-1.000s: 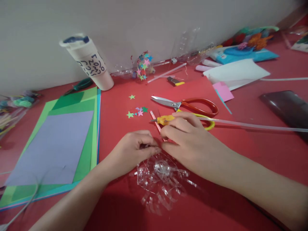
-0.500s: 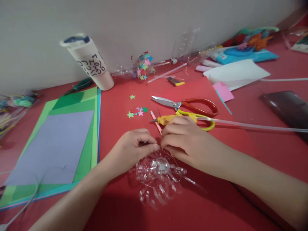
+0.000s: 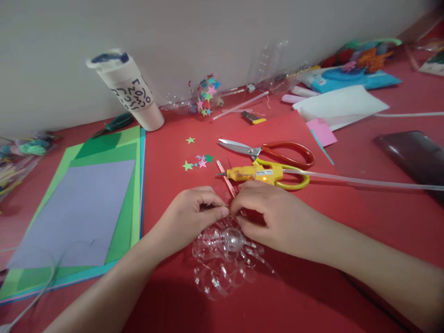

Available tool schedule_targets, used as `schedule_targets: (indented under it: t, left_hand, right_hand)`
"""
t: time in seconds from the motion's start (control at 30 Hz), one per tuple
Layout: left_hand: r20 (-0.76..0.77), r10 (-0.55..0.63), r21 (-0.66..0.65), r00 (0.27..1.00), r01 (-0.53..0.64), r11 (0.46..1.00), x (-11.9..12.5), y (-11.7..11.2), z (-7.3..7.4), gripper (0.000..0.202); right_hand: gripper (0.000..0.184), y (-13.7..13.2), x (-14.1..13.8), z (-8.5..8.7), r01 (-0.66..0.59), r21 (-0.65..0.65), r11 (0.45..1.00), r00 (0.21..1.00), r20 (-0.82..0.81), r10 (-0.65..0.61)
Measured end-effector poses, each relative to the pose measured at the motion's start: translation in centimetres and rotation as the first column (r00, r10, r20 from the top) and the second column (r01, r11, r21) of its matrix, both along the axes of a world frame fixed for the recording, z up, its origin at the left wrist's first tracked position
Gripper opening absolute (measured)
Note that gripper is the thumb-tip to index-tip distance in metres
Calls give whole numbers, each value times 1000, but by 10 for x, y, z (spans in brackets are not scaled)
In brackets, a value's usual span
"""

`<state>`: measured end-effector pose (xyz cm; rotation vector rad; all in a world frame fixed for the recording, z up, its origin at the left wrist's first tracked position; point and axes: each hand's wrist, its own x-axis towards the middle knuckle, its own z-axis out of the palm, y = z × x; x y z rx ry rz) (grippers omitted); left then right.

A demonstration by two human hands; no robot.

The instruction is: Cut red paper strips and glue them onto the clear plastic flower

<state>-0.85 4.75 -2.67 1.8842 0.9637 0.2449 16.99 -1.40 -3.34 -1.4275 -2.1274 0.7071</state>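
Both my hands meet over a clear plastic piece with a round centre and several curled strips around it. My left hand pinches a thin wire at the piece's upper edge, thumb against forefinger. Fingertips of my right hand are closed at the same spot, close beside the left thumb; the wire seems to run between them, though the fingers partly hide it. Just beyond the right hand lies a yellow glue gun, its small light lit and a long clear glue stick in its back. A pink pencil-like stick passes under its nozzle.
Scissors with red and yellow handles lie behind the glue gun. Paper stars are scattered nearby. Coloured sheets cover the left side, below a white tumbler. A dark phone-like object rests at right.
My right hand has lowered slightly toward me, uncovering more of the glue gun. The clear plastic piece has turned and shifted slightly left. My left hand is almost still.
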Motion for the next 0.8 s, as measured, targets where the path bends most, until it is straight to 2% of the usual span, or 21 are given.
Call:
schedule_targets:
  t: [0.27,0.47,0.67,0.8]
  left_hand:
    - [-13,17,-15,1000,-17,1000,2,-2,3,17]
    - [-4,8,-22,1000,-8,1000,2,-2,2,17]
    - [18,7,-39,1000,-7,999,0,-1,0,16]
    - [50,21,-76,999,-17,997,0,-1,0,14]
  right_hand:
    - [8,-3,-3,5,97,-107,989,995,-9,-99]
    - [14,-4,-9,3,162,-142,977,987,15,-162]
    - [20,-5,-11,1,192,-65,979,978,-68,-196]
    - [24,-5,-11,0,171,-15,985,979,-111,-172]
